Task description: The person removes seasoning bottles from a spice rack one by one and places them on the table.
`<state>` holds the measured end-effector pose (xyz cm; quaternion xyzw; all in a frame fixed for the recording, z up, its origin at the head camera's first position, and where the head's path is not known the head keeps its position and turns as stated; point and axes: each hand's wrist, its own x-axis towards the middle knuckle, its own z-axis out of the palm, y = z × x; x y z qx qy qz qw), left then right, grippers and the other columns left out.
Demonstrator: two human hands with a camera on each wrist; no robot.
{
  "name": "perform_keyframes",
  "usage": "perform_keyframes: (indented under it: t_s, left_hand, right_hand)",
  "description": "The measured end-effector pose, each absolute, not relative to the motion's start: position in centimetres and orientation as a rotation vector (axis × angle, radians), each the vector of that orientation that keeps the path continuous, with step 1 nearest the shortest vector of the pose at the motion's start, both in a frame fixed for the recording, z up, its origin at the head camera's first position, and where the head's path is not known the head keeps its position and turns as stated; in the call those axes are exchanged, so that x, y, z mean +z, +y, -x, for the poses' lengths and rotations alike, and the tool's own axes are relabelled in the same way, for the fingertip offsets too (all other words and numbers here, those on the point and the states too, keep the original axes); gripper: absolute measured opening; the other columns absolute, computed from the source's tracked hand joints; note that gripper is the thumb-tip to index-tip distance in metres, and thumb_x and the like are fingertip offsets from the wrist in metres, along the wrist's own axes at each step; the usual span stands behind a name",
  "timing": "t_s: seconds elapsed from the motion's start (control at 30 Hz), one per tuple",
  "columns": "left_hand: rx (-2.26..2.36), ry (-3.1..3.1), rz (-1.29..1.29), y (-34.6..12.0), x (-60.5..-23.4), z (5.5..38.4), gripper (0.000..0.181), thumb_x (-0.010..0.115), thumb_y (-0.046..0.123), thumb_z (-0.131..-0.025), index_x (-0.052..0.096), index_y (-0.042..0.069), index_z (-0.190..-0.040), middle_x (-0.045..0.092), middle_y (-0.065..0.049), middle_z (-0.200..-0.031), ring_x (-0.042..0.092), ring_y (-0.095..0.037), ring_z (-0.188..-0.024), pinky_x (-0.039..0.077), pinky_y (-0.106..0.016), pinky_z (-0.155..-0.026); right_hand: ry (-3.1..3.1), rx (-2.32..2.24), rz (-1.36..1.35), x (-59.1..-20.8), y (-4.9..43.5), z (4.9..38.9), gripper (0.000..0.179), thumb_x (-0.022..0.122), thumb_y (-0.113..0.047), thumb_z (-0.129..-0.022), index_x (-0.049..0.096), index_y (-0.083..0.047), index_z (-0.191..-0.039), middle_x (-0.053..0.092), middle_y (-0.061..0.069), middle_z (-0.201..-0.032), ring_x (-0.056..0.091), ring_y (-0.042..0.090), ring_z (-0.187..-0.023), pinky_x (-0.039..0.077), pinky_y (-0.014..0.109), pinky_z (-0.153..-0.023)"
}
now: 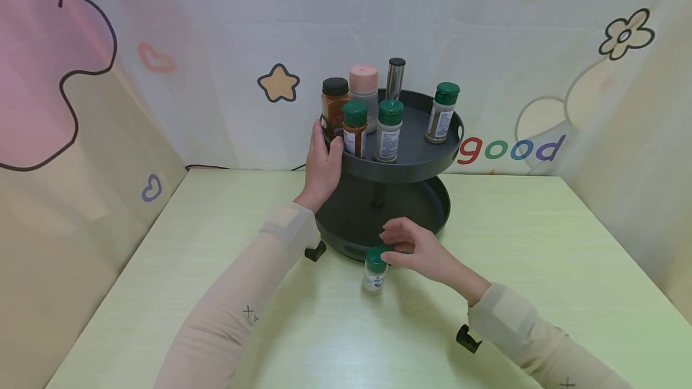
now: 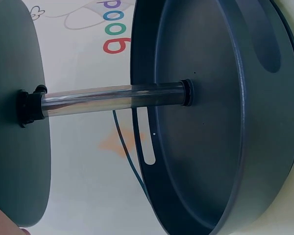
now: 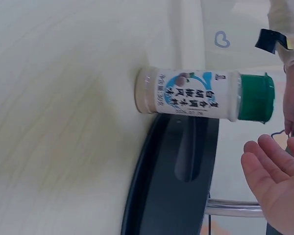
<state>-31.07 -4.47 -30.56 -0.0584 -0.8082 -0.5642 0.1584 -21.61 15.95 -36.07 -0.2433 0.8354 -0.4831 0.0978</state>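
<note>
Right hand: fingers bent slightly and parted, pinching nothing. Thumb overlaps the green cap from the head view; right wrist view shows a gap between hand and cap.

Small seasoning bottle: upright on the pale table, just beside the near edge of the lower tray. White label, green cap.

Left hand: against the left rim of the upper tray, thumb apart from fingers. Cannot tell whether the fingers curl round the rim.

Upper tray, left side: black-capped jar, with a red-brown bottle nearer. Pink-capped bottle and silver cylinder farther back. Pale green-capped bottle near the middle; another green-capped bottle at right. Shiny post joins the trays.
</note>
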Motion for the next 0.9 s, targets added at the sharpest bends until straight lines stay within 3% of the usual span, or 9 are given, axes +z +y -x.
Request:
perform_keyframes:
  t_s: [0.17,0.5,0.9]
  left_hand:
    - [-1.611,-2.311,0.169,-4.5,-30.6,31.1,0.064,0.032,0.039,-0.091,0.001,0.018,-0.143,0.006,0.004,-0.150,0.014,-0.015,-0.136,0.016,-0.040,-0.110]
    - [-1.615,-2.313,0.168,-4.5,-30.6,31.1,0.064,0.032,0.039,-0.091,0.001,0.019,-0.143,0.006,0.004,-0.150,0.014,-0.015,-0.136,0.016,-0.041,-0.110]
    - [-1.621,-2.313,0.165,-4.5,-30.6,31.1,0.064,0.032,0.041,-0.091,0.001,0.020,-0.143,0.006,0.006,-0.150,0.013,-0.014,-0.137,0.016,-0.040,-0.110]
  right_hand:
    - [2.507,-1.462,0.709,-35.4,16.3,21.7,0.047,0.064,-0.020,-0.080,0.044,0.000,-0.117,0.055,0.016,-0.115,0.054,0.028,-0.105,0.047,0.039,-0.088]
    - [2.551,-1.525,0.695,-33.6,17.1,21.7,0.038,0.061,-0.016,-0.081,0.046,-0.004,-0.114,0.055,0.018,-0.113,0.055,0.028,-0.101,0.046,0.019,-0.082]
    - [2.602,-1.571,0.671,-31.8,17.7,21.8,0.037,0.058,-0.014,-0.083,0.044,-0.002,-0.116,0.054,0.016,-0.115,0.055,0.028,-0.103,0.046,0.017,-0.081]
